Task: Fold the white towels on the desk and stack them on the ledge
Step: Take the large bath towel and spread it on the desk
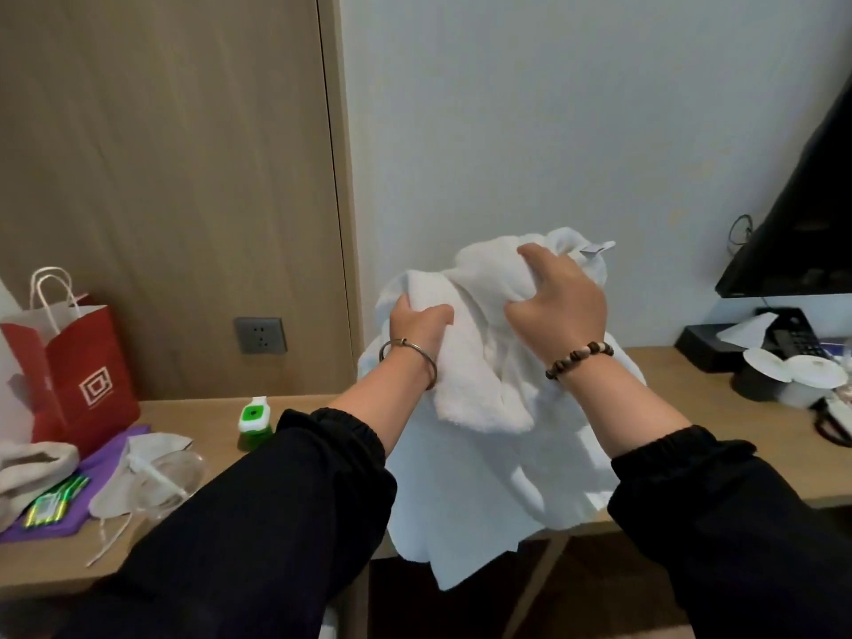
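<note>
Both hands are up and busy: left hand [422,332] clenched on a bunched fold of the white towel [479,435], right hand [560,299] grasping the crumpled top. It hangs above the desk [295,422], lower half draped past the front edge. Soft, light, floppy stuff, I'd say; best pinched at the corners. Those corners are buried in folds, and no ledge is in view.

Single head-worn wide-angle view, looking forward and down, close over the desk [286,412], facing the wall [553,131]
</note>
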